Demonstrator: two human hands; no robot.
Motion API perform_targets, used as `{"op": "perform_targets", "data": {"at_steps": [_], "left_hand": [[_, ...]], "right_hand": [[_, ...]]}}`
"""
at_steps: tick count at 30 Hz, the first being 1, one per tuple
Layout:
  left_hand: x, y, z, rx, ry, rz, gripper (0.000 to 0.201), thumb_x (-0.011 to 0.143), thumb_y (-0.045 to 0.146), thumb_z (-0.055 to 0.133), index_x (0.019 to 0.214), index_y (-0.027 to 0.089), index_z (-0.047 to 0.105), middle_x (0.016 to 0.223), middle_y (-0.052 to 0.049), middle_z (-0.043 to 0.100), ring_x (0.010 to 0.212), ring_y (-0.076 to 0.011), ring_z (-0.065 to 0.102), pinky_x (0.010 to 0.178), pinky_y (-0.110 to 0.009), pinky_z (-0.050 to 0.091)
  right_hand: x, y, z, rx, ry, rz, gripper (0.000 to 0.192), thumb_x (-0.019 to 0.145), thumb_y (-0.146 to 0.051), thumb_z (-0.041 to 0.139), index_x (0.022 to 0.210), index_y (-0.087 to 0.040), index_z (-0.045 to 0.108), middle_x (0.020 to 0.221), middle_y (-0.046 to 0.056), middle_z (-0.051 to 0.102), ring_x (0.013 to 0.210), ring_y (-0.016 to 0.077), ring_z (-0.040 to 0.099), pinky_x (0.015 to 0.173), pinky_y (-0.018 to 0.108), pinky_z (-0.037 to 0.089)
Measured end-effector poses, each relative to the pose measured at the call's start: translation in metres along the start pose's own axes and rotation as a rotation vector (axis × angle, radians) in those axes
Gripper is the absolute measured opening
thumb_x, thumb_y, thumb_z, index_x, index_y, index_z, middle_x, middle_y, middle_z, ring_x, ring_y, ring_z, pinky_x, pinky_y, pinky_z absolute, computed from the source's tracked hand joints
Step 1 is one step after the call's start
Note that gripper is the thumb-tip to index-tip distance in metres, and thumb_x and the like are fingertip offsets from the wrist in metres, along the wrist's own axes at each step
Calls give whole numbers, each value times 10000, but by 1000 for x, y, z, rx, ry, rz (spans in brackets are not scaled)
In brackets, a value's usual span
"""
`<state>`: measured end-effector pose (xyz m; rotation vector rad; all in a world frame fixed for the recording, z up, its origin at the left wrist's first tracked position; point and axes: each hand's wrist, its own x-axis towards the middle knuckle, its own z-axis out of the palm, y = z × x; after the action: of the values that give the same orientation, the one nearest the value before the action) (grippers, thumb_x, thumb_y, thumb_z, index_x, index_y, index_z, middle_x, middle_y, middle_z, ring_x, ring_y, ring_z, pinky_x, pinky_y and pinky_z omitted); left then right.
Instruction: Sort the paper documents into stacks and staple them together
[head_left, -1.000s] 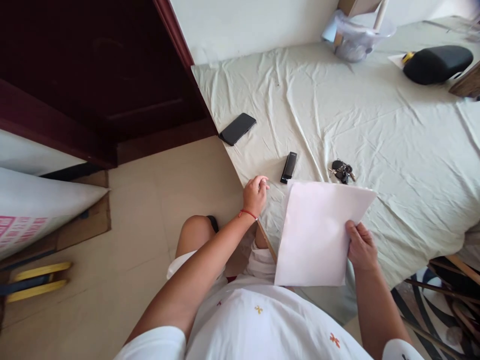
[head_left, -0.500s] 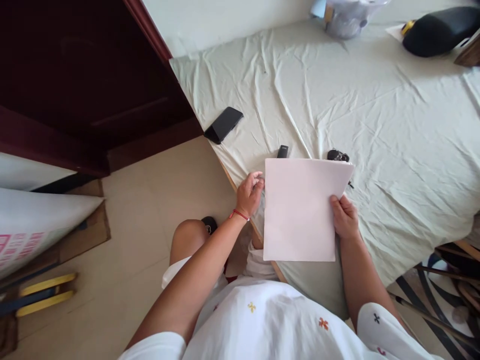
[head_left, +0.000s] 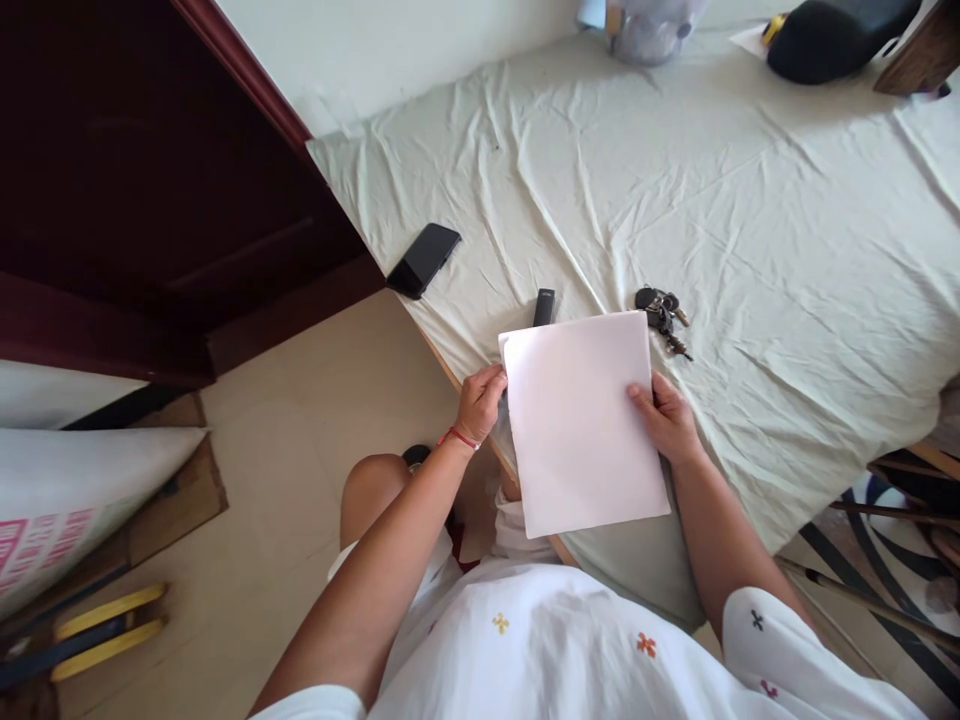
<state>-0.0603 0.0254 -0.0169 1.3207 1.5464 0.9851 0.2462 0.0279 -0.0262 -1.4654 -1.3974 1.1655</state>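
Observation:
A stack of white paper is held up in front of me over the table's near edge, its sheets slightly offset at the upper left corner. My right hand grips its right edge, thumb on top and fingers behind. At the left edge, my left hand is closed with its fingertips pinching the paper; a red cord circles that wrist. Just past the top edge lie a small black box-shaped object, partly covered by the paper, and a bunch of keys.
A black phone rests by the left edge of the table, on a pale green cloth. Farther back stand a clear plastic container and a black rounded object. On the floor at left are a white sack and yellow bars.
The paper has turned counterclockwise and shifted left, uncovering more of the keys. My left hand has gone from loosely spread beside the paper to pinching its edge.

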Motion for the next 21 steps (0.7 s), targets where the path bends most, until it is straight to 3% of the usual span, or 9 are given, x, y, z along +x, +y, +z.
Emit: {"op": "perform_targets", "data": {"at_steps": [3,7,10,15,18,21], "left_hand": [[1,-1,1,57,-6,150,302,883,370,490,627,211,473,642,10,454,683,-162,448,685,-279,376],[3,-3,1,128,-34,171,281,852,411,550,662,207,512,673,2,509,718,-174,483,684,-280,380],[3,-7,1,98,-11,188,365,885,490,525,659,205,495,675,-2,515,710,-175,479,671,-289,374],[4,-13,3,0,94,250,525,972,579,394,595,219,333,583,17,350,611,-148,365,610,-315,289],[4,-15,3,6,104,222,511,964,559,420,595,220,320,583,23,331,605,-141,345,607,-314,285],[5,-15,4,62,67,157,423,903,479,516,608,216,365,602,25,382,628,-140,376,609,-296,304]], "right_hand": [[1,1,3,85,54,-11,309,838,-477,757,1033,-263,648,883,-14,660,744,154,574,682,258,472],[3,3,4,177,86,-30,353,820,-452,781,1068,-268,610,903,-18,658,771,148,585,702,253,471],[3,6,2,88,77,-11,313,859,-518,711,988,-251,613,813,-18,620,685,147,525,623,261,436],[4,5,0,-128,121,-81,371,904,-528,636,739,-224,505,634,-47,409,586,117,336,520,266,271],[3,1,0,-214,142,-117,444,910,-509,627,659,-221,400,609,-54,317,585,108,287,531,275,235],[3,0,0,-242,157,-112,429,925,-508,607,658,-211,450,621,-44,359,603,111,320,546,275,254]]}}
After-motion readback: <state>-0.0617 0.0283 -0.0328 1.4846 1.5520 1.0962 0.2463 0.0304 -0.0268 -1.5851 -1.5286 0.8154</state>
